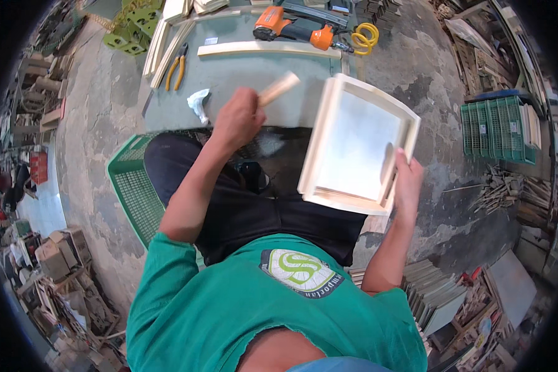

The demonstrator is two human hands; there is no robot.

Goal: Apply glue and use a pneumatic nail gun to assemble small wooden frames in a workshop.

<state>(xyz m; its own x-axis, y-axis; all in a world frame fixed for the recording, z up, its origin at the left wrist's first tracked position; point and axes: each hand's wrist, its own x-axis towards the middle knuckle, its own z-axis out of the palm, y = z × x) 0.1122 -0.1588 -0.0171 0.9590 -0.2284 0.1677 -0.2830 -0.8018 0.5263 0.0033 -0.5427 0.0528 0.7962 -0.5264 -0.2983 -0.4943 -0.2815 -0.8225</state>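
Note:
My left hand (237, 118) is closed around a short, pale wooden stick (280, 88); its far end is blurred and points toward the upper right. My right hand (408, 180) grips the right side of a shallow wooden tray (321, 133), with the thumb over its rim. The tray is tilted above my lap, its pale, smooth bottom facing up inside four light wood sides. The stick and the tray are apart. Left of my left hand, a crumpled white scrap (198, 104) lies on the edge of the worktable (229, 71).
At the table's back are an orange nail gun (291, 30) with a coiled yellow hose (364, 38), a wooden strip (266, 49) and yellow-handled pliers (177, 69). A green crate (130, 186) stands by my left leg. Stacked panels (434, 294) stand at my right.

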